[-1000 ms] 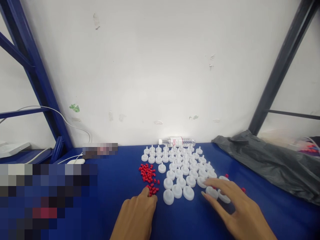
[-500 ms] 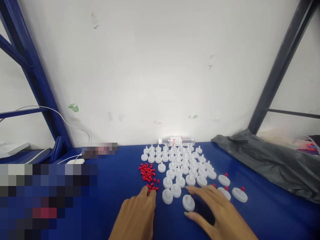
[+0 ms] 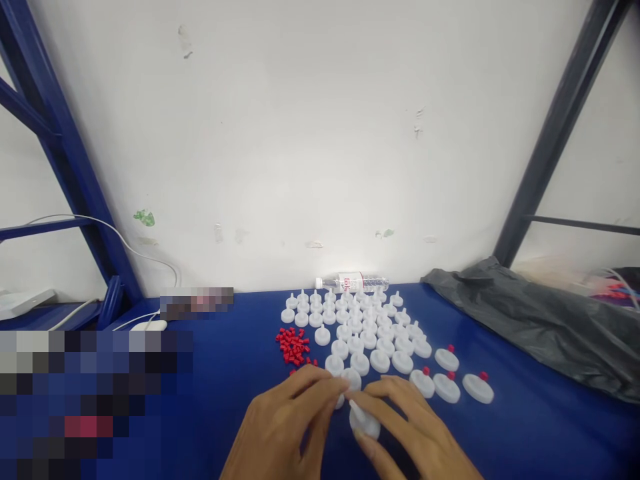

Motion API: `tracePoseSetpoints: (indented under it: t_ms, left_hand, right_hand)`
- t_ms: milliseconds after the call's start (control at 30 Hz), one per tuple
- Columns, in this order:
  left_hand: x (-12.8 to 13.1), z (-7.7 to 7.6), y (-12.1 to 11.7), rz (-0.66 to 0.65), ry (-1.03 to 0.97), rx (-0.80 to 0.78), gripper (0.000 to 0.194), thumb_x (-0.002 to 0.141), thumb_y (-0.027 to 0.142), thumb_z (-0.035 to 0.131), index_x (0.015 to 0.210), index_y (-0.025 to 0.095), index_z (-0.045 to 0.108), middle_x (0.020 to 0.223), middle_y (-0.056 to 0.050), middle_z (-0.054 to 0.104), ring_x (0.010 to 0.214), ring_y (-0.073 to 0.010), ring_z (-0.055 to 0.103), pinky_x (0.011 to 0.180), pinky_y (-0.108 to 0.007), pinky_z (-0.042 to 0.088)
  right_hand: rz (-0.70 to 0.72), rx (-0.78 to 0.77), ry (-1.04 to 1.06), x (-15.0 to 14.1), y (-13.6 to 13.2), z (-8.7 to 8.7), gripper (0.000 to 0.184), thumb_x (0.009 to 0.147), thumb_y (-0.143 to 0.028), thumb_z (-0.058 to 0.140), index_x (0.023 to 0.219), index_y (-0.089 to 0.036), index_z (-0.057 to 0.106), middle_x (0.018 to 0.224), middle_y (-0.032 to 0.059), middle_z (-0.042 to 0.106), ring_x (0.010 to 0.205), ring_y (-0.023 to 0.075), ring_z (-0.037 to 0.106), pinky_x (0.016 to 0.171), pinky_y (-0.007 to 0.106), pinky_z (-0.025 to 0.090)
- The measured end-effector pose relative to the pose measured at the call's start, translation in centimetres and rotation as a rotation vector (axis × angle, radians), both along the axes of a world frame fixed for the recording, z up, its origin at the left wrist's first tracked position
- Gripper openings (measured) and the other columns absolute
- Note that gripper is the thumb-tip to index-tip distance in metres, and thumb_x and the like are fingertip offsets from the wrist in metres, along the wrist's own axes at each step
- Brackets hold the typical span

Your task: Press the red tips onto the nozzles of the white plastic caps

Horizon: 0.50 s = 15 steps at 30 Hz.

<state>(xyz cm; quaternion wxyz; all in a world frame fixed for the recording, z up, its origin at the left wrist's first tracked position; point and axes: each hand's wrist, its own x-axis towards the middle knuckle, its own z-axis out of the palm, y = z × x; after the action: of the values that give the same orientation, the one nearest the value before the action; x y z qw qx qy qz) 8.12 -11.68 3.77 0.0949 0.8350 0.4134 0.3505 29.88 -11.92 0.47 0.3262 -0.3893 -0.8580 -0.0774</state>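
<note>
My right hand (image 3: pixel 400 423) grips a white round spouted lid (image 3: pixel 365 423) by its rim, between thumb and fingers. The lid is tilted, its narrow spout pointing up and left. Beside that spout, my left hand (image 3: pixel 295 420) has thumb and fingertips closed in a pinch; whatever is in them is hidden. Loose small red caps (image 3: pixel 293 345) lie in a heap beyond my left hand, which covers part of them. Several bare white spouted lids (image 3: pixel 360 363) stand in rows ahead of my hands. To the right sit several lids with red caps on their spouts (image 3: pixel 447 387).
A clear plastic bottle (image 3: pixel 353 282) lies at the back against the wall. Dark grey plastic sheeting (image 3: pixel 530 327) covers the table's right side. Blue frame posts (image 3: pixel 75 147) rise at the left, and a white cable (image 3: pixel 135 248) runs down there. The left foreground is pixelated.
My left hand has moved from the red caps rightward to the lid's spout. My right hand has closed on the lid, which is now tilted and has shifted slightly left and nearer.
</note>
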Motion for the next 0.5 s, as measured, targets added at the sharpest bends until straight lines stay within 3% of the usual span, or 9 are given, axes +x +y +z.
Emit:
tracePoseSetpoints:
  t_ms: [133, 333, 500]
  left_hand:
    - [0.4, 0.6, -0.4, 0.032, -0.125, -0.064, 0.022, 0.093, 0.017, 0.058, 0.102, 0.032, 0.071, 0.093, 0.009, 0.077, 0.078, -0.0079, 0.072, 0.078, -0.011, 0.051]
    - [0.4, 0.2, -0.2, -0.006, -0.051, -0.172, 0.017, 0.087, 0.013, 0.065, 0.089, 0.028, 0.073, 0.086, 0.008, 0.076, 0.072, -0.0081, 0.070, 0.053, -0.010, 0.044]
    - [0.4, -0.5, 0.2, 0.006, 0.072, -0.140, 0.012, 0.089, 0.016, 0.066, 0.092, 0.027, 0.070, 0.087, 0.007, 0.074, 0.075, -0.0112, 0.071, 0.067, -0.015, 0.049]
  right_hand:
    - [0.006, 0.072, -0.005, 0.2, 0.1, -0.5, 0.044, 0.087, -0.036, 0.072, 0.129, -0.026, 0.063, 0.106, 0.0041, 0.072, 0.098, 0.0195, 0.070, 0.088, 0.026, 0.059]
    - [0.048, 0.054, 0.095, 0.6, 0.0, -0.8, 0.037, 0.088, -0.034, 0.071, 0.123, -0.025, 0.066, 0.103, 0.0041, 0.071, 0.093, 0.0169, 0.071, 0.084, 0.022, 0.059]
    - [0.116, 0.039, 0.182, 0.8, -0.1, -0.7, 0.044, 0.088, -0.024, 0.071, 0.131, -0.025, 0.062, 0.104, 0.0048, 0.069, 0.093, 0.0160, 0.071, 0.083, 0.020, 0.059]
